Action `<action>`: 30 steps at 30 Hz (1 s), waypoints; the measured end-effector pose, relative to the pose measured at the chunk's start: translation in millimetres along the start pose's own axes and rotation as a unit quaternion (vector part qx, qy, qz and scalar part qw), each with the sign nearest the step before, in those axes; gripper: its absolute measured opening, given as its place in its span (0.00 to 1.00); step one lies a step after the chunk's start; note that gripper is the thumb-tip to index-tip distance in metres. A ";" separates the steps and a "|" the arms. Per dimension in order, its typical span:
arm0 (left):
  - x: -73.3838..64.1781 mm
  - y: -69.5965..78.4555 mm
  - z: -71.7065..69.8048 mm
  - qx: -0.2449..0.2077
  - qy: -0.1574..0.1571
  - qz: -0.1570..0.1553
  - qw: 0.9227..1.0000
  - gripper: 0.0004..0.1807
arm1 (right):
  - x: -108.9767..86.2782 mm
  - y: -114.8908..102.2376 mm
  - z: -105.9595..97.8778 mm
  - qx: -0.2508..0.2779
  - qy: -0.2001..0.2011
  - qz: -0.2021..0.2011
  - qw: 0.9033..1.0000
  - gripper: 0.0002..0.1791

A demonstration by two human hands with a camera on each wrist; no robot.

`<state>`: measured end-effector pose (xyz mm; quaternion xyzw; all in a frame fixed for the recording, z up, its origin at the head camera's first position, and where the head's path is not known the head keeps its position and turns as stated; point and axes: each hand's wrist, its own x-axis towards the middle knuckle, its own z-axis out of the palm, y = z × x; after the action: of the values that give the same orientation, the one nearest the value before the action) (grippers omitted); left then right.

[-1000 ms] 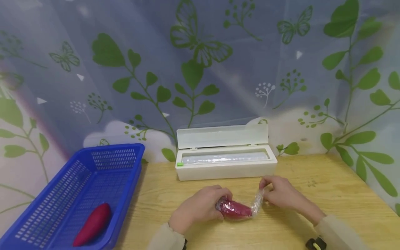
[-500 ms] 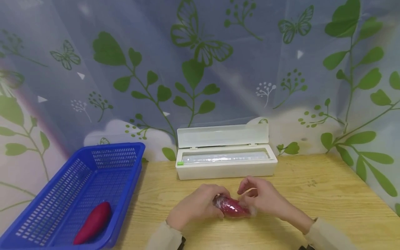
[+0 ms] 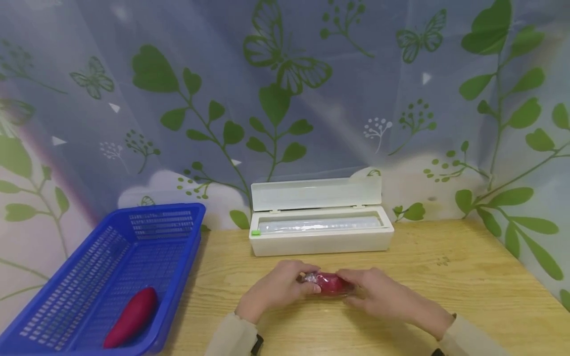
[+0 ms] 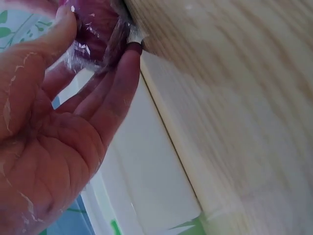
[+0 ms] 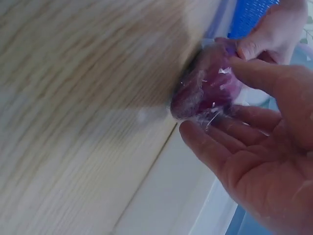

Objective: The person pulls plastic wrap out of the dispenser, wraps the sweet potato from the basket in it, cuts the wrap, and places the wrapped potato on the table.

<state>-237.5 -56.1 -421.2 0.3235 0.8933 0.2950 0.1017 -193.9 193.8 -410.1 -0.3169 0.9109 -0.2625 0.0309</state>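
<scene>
Two grips meet over the wrapped red piece, just in front of the white box; I cannot tell whether it rests on the bench or sits slightly above it. I have the left grip pinching one end between thumb and fingers, the right grip pinching the other likewise. My judgement: hold the left grip firm as an anchor and let the right one press any loose clear film flat around its end, gently and evenly, so it clings without tearing. Under that film the piece looks smooth and glossy, deep red from the head camera, more purple from the wrists, with wrinkles bunched at the ends and bright glints along its curved side.
</scene>
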 end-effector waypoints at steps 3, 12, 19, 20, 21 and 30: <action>0.8 0.7 -1.3 0.018 0.010 -0.007 1.000 0.25 | 3.1 -1.5 2.0 -0.009 -0.033 0.012 0.999 0.35; 6.6 -1.4 0.7 0.061 0.028 0.030 0.997 0.23 | 25.4 14.4 7.7 -0.033 -0.026 -0.003 0.999 0.30; 3.4 -6.0 -3.5 -0.030 0.000 -0.001 1.000 0.28 | 21.8 28.7 -4.0 0.087 -0.005 0.032 0.996 0.24; 2.5 -5.9 -4.6 -0.041 0.000 -0.008 0.999 0.29 | 21.3 28.6 -5.9 0.097 0.001 0.037 0.995 0.22; 2.0 -5.7 -5.4 -0.045 0.000 -0.010 0.999 0.31 | 21.1 28.4 -7.3 0.101 0.007 0.036 0.994 0.21; 1.1 2.1 -3.1 0.082 -0.008 0.011 0.997 0.32 | 21.2 19.8 2.6 -0.009 -0.016 -0.019 1.000 0.24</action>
<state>-238.4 -55.5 -417.5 0.3428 0.9101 0.2190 0.0790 -221.3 193.1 -419.8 -0.3389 0.9064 -0.2493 0.0376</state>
